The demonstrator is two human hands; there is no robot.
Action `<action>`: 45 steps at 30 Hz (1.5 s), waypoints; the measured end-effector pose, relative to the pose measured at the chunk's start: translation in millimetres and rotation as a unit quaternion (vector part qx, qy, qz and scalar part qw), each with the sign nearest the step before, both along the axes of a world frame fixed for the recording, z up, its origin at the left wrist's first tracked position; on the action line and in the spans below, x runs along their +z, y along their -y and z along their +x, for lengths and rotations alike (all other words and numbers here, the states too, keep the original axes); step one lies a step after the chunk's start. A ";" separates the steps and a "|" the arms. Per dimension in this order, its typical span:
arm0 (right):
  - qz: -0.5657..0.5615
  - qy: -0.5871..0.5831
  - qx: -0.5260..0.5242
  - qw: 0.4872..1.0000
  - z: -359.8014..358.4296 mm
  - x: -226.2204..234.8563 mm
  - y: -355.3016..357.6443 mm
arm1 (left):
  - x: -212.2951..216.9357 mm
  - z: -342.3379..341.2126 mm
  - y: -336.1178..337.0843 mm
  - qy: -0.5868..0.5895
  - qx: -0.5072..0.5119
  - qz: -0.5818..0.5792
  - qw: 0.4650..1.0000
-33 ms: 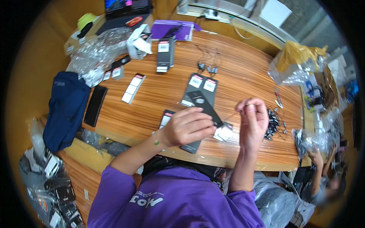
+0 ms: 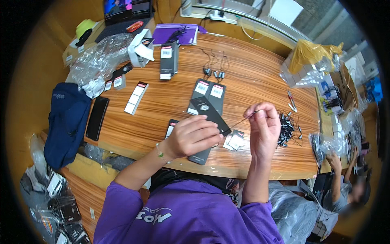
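Note:
My left hand [image 2: 195,136] is closed on the lower end of a black hang tag [image 2: 210,113] with a round pale emblem. The tag slants over two dark grey tags with white labels [image 2: 210,90], whose cords trail toward the back of the table. My right hand [image 2: 265,128] pinches a thin dark cord [image 2: 241,123] between thumb and fingertips. That cord runs straight to the tag's lower end by my left fingers. Small white-and-grey labels [image 2: 234,140] lie between my hands. Another dark tag [image 2: 200,157] shows partly from under my left hand.
A pile of black corded pieces [image 2: 287,131] lies right of my right hand, with small red-handled snips [image 2: 292,101] behind it. Farther back stand stacked tags [image 2: 166,63]. At left are a phone [image 2: 97,118] and blue cloth [image 2: 67,124]. Another person's hand [image 2: 334,162] is at far right.
The whole scene sits slightly farther left in the picture. The cord between the tag and my right hand shows more plainly as a straight line. Both hands keep their hold.

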State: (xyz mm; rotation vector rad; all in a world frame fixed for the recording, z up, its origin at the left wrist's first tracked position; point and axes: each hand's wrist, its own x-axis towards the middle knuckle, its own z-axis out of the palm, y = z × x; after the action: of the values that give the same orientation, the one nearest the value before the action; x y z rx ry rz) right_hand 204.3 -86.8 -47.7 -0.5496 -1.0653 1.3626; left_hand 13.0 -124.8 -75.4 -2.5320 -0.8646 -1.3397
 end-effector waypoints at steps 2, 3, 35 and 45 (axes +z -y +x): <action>0.003 -0.006 -0.002 1.000 4.3 2.4 0.6 | 2.5 3.6 -2.4 -0.001 -0.009 -0.009 1.000; 0.009 -0.012 0.007 1.000 5.3 1.7 -0.7 | 4.5 4.0 -3.4 -0.003 -0.010 -0.011 1.000; 0.061 0.008 -0.080 0.995 13.5 28.8 0.3 | 10.2 -29.9 -12.2 0.094 0.013 -0.292 0.952; 0.043 0.045 -0.050 0.997 26.3 21.4 5.7 | -26.4 -89.5 6.8 -0.022 0.130 -0.538 0.833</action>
State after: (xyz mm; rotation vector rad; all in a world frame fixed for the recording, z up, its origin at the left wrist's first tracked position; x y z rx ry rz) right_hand 230.6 -92.5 -26.4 -0.5977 -1.1494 1.2081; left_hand -76.6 -131.5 -101.7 -2.8828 -2.3705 -0.7616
